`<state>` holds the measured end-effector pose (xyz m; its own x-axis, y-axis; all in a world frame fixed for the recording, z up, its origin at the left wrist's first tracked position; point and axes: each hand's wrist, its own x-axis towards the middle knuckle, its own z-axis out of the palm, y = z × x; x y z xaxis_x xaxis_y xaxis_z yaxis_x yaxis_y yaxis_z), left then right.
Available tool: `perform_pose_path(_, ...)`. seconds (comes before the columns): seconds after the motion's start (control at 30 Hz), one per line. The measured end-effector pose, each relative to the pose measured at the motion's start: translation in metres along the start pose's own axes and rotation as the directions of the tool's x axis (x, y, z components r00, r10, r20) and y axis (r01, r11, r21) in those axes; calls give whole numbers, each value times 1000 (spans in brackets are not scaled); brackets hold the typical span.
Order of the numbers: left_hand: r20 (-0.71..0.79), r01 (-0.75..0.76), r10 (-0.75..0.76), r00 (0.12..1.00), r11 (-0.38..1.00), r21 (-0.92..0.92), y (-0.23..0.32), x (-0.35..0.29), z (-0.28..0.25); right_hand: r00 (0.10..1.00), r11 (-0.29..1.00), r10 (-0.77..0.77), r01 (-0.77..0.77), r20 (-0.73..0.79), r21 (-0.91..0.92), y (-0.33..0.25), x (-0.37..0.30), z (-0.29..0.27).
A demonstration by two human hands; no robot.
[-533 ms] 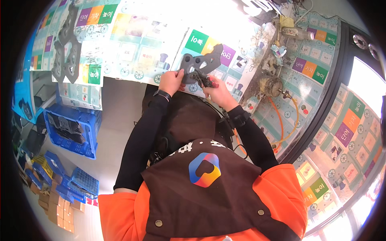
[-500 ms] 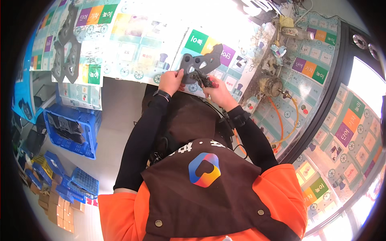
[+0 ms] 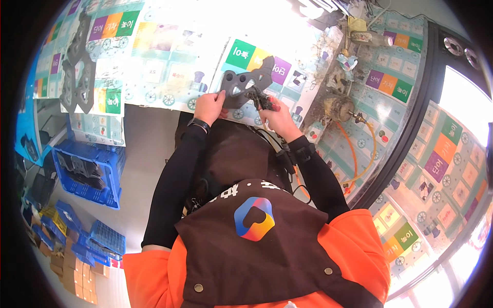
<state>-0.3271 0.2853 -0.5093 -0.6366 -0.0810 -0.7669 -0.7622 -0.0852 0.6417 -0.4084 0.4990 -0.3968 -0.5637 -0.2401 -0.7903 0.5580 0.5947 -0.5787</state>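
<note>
1. At the near edge of the counter [image 3: 172,105], before us, is the dark grey cut-out part [image 3: 243,89]; we can't tell whether it rests flat or is slightly raised.
2. Our left hand [image 3: 208,109] has its fingers closed on the part's near left corner, thumb uppermost. Our right hand [image 3: 280,120] has its fingers wrapped round a dark, red-handled tool [image 3: 258,96], whose head overlaps the part's near right side.
3. We judge the part light and fairly stiff (plastic or dense foam, we can't say), matt and unlikely to slip.
4. Its narrow bridges between openings seem likeliest to bend; we'd grip the broader left end, away from the tool.
</note>
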Motion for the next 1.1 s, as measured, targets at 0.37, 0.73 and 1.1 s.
perform_pose_path(0.37,-7,14,-14,1000,1000,19,3,-1,0,995,999,-29,33,-100,37,6,2,-16)
perform_pose_path(0.73,0,31,-31,1000,999,16,2,1,1,980,989,-14,43,-196,143,8,12,-31)
perform_pose_path(1.1,-5,40,-40,999,999,10,5,-1,1,976,977,11,35,-218,210,1,18,-38)
